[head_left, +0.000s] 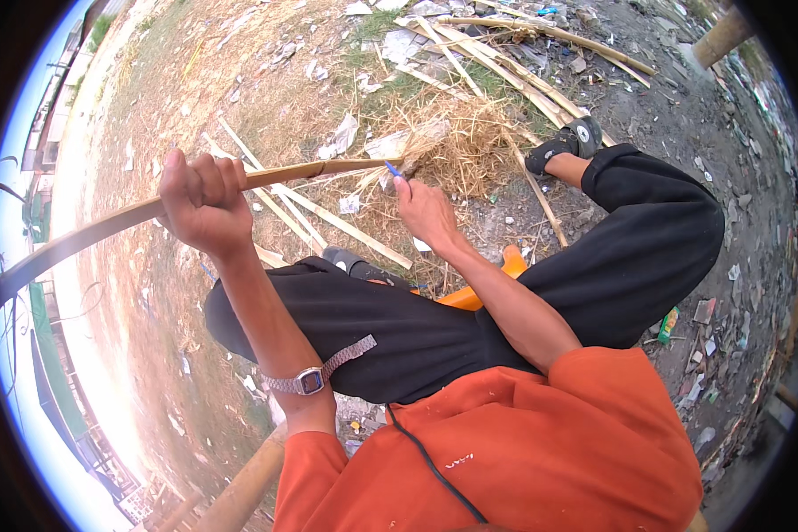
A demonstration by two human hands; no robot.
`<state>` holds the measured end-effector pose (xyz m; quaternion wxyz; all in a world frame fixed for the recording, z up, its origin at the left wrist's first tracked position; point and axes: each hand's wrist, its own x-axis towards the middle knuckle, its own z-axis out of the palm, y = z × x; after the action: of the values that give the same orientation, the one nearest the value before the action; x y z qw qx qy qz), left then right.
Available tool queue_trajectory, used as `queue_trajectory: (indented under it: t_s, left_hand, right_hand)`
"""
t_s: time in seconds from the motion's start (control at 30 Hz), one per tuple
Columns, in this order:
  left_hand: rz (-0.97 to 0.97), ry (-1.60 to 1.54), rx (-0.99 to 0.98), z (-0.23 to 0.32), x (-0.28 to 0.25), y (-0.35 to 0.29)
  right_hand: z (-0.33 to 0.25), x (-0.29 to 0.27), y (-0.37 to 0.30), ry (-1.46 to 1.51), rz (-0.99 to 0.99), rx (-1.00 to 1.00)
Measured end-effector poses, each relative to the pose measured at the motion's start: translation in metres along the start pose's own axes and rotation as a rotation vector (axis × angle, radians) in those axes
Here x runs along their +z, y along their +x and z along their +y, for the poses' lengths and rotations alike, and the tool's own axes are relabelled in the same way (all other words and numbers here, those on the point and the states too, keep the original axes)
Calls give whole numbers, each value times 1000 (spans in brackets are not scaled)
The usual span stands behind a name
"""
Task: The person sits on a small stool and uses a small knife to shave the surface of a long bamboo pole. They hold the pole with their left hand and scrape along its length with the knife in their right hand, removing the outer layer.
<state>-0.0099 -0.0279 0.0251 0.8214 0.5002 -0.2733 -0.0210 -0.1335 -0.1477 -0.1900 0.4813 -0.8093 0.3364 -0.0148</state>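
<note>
Left hand (206,199) fisted round a bamboo strip (306,171); right hand (426,211) closed on a slim blue tool (392,168) at its tip.
Can't make out a blade from my feed. Hard pressure could make it slip and cut. Beyond: pale shavings (474,137), loose strips (344,227), littered dirt ground (186,115), open air.

Can pass under strip (284,173), between left hand (202,202) and right hand (426,213); meets sticks (346,228) on the ground (182,332), shavings (477,146) beyond right hand.

Litter-strewn dry ground (164,324), dark soil (652,111) at right, bright daylight, blue sky (51,448) at far left
</note>
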Motion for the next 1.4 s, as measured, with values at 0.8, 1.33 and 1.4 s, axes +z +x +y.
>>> queue_trajectory:
  t_s: [0.8, 1.33, 1.4]
  left_hand:
    - [30, 16, -6, -4, 1, 0]
    - [194, 54, 77, -6, 19, -1]
    - [188, 66, 82, -7, 22, -2]
  right_hand:
    - [54, 42, 8, -70, -87, 132]
    - [48, 44, 13, 87, 28, 118]
    - [15, 35, 4, 154, 111, 40]
